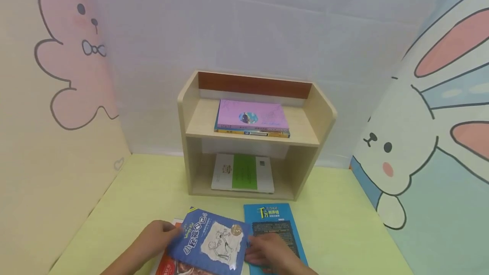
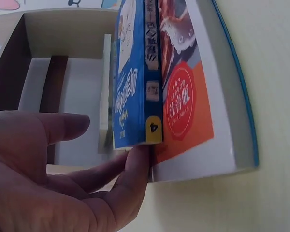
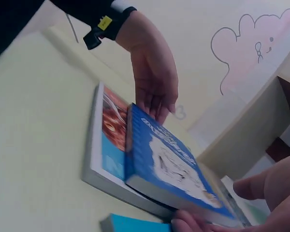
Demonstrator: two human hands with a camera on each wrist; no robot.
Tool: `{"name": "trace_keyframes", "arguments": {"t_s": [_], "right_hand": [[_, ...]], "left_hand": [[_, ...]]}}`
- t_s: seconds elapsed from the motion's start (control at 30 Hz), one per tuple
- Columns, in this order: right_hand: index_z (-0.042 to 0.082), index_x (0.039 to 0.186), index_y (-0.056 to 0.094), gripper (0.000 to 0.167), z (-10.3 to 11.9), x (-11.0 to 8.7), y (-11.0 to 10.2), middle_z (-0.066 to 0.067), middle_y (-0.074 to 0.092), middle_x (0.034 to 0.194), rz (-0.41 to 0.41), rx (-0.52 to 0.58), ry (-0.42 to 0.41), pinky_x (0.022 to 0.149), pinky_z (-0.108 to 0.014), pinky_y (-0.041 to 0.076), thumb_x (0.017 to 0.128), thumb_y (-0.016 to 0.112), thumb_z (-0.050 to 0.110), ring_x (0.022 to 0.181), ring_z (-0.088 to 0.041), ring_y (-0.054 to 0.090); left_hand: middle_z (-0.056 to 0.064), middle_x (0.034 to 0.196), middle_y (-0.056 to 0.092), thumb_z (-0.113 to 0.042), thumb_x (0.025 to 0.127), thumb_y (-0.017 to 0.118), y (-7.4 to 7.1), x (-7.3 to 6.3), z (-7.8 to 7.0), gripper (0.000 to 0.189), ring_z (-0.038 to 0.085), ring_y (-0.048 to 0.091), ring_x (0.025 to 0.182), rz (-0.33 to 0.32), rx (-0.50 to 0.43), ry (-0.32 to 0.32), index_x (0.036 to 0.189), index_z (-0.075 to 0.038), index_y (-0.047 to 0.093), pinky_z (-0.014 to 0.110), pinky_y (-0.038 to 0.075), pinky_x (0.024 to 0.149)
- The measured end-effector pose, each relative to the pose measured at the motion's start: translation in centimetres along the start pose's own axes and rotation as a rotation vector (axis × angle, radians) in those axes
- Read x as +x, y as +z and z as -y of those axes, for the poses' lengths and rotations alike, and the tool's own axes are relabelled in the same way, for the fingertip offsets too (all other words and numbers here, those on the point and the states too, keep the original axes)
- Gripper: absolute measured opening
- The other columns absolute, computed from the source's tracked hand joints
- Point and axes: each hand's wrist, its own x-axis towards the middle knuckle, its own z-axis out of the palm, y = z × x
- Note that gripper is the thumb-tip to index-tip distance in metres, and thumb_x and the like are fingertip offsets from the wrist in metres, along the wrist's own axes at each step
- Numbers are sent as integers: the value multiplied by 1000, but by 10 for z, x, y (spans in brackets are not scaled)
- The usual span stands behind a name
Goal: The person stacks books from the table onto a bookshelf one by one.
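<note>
- The blue book (image 1: pixel 219 243) lies in front of me, its 7 o'clock part resting over a red-and-white book (image 1: pixel 168 266), whose edge juts out at 7 and 10 o'clock.
- My hands are apart, one at either end of it. My left hand (image 1: pixel 154 237) is at its 9 o'clock edge, fingers touching from below, thumb standing off the cover in the left wrist view.
- My right hand (image 1: pixel 273 251) is at its 3 o'clock edge, fingertips at the underside of a corner, thumb likewise off the cover.
- Just beside it at 3 o'clock, partly under my right hand, lies a turquoise book (image 1: pixel 271 224); I cannot tell whether the two touch.
- The wooden shelf (image 1: pixel 324 116) stands at 12 o'clock, its front edge just past the turquoise book's far edge.
- Room to move lies at 10 o'clock, where the yellow tabletop (image 1: pixel 153 181) runs to the left wall (image 1: pixel 68 173), and at 2 o'clock, towards the right wall (image 1: pixel 439 224).
- I count three books on the tabletop: one blue, one red-and-white, one turquoise.
- One shelf, two levels: a stack topped by one pink book (image 1: pixel 256 109) above, its full count unclear to me; one white-and-green book (image 1: pixel 244 173) shows below.
</note>
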Motion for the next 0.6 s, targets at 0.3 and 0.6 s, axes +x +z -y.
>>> {"name": "trace_keyframes", "arguments": {"t_s": [0.3,0.6], "right_hand": [[-4,120,73,25,-19,4,6,-5,74,100,-88,-29,-80,76,-41,66,106,73,18,86,-23,75],[-5,125,73,31,-14,-5,-15,-6,79,98,-100,62,-73,71,-39,66,108,73,21,80,-22,77]], "left_hand": [[6,84,75,-19,98,80,21,-11,-3,24,21,70,79,79,-199,-55,100,5,80,38,63,74],[8,91,78,-14,100,81,27,-17,-7,24,23,76,82,99,-345,45,108,9,77,38,66,75]]}}
